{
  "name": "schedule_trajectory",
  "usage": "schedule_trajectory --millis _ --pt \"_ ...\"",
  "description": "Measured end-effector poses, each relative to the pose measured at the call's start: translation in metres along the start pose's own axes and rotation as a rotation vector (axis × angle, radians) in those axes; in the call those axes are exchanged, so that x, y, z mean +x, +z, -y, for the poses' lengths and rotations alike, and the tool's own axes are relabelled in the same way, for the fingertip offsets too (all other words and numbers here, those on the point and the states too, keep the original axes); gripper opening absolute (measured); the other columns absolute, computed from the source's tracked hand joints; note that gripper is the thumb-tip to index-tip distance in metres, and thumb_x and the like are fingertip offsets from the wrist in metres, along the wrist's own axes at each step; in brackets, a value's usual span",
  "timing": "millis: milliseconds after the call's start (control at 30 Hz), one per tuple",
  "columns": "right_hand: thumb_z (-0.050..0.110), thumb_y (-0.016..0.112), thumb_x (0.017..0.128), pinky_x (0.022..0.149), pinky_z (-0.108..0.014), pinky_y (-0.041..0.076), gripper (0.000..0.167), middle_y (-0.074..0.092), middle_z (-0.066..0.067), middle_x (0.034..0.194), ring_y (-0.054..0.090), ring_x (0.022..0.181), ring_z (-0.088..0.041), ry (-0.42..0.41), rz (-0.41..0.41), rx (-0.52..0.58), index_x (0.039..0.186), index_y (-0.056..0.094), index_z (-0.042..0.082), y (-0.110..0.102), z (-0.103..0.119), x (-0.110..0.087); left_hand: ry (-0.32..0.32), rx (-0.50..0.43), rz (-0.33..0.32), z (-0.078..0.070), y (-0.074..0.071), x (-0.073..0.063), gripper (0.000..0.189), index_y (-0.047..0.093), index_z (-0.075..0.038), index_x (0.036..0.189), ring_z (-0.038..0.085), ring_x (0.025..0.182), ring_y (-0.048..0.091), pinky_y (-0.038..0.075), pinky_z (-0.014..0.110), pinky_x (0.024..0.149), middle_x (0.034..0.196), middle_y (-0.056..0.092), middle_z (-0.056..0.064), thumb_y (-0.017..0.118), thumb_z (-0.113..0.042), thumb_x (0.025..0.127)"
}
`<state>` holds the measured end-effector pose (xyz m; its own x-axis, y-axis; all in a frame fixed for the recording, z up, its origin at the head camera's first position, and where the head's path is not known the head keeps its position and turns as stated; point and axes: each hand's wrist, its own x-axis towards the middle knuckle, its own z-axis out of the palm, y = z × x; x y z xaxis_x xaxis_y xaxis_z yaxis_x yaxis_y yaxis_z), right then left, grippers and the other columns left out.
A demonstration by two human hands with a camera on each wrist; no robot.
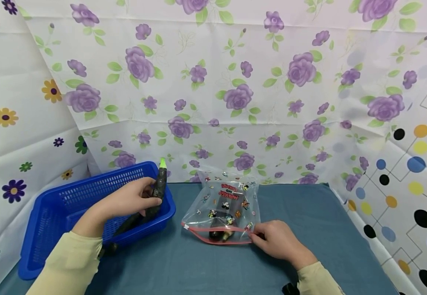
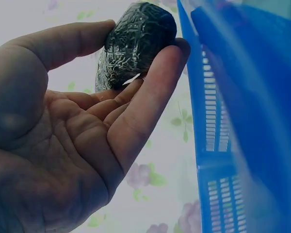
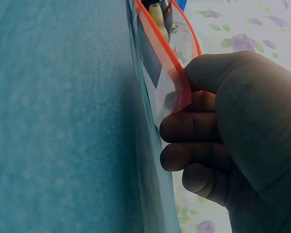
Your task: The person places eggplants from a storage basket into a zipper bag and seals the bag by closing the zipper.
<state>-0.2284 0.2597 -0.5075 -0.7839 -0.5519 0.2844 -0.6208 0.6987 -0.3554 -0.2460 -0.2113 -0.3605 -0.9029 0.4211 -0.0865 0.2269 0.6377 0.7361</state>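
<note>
My left hand (image 1: 134, 198) holds a dark zucchini (image 1: 160, 184) with a bright green tip, upright over the right end of a blue basket (image 1: 47, 192). In the left wrist view, the thumb and fingers pinch the mottled zucchini (image 2: 136, 46). Another long dark piece (image 1: 128, 224) lies in the basket, partly behind the hand. My right hand (image 1: 278, 239) pinches the right end of the red-edged mouth of a clear zip bag (image 1: 224, 205) with cartoon prints. The bag's mouth gapes toward me. Inside lie dark vegetables (image 1: 217, 234), one with a pale stem.
The basket and bag rest on a blue-grey cloth (image 1: 198, 270). A flowered sheet (image 1: 213, 102) hangs behind the table. Patterned sheets flank it on the left and right. A small black object (image 1: 291, 289) sits at the right wrist.
</note>
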Motion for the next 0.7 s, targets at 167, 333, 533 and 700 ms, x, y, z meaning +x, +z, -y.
schedule_trajectory --millis 167,333,533,700 --pt "0.022 0.078 0.106 0.052 -0.023 0.037 0.03 0.052 0.025 0.064 0.042 0.052 0.005 -0.002 0.0 -0.003 0.079 0.069 0.032 0.0 0.0 0.0 0.019 -0.009 0.002 -0.005 0.009 0.002 0.079 0.036 0.011 0.164 0.031 0.073 0.076 0.066 0.045 0.077 0.127 0.071 0.022 0.076 -0.029 0.109" --pt "0.022 0.078 0.106 0.052 -0.023 0.039 0.03 0.053 0.025 0.065 0.043 0.052 0.005 -0.004 -0.001 -0.006 0.079 0.069 0.032 0.0 0.0 0.0 0.023 -0.028 0.005 -0.008 0.019 0.004 0.082 0.034 0.008 0.167 0.026 0.073 0.076 0.065 0.043 0.08 0.131 0.07 0.02 0.076 -0.032 0.109" --pt "0.022 0.078 0.106 0.052 -0.023 0.039 0.03 0.053 0.025 0.065 0.043 0.052 0.005 0.006 0.0 -0.005 0.079 0.069 0.032 0.0 0.001 0.0 0.055 -0.1 0.006 -0.014 0.03 0.005 0.079 0.035 0.007 0.167 0.026 0.075 0.075 0.066 0.042 0.077 0.128 0.072 0.018 0.075 -0.03 0.109" --pt "0.022 0.078 0.106 0.052 -0.023 0.038 0.03 0.052 0.025 0.064 0.042 0.052 0.004 0.007 -0.004 -0.007 0.079 0.069 0.032 0.0 0.001 0.0 0.077 -0.163 0.03 -0.018 0.039 0.006 0.077 0.037 0.007 0.166 0.024 0.086 0.076 0.067 0.049 0.077 0.124 0.074 0.016 0.075 -0.028 0.109"
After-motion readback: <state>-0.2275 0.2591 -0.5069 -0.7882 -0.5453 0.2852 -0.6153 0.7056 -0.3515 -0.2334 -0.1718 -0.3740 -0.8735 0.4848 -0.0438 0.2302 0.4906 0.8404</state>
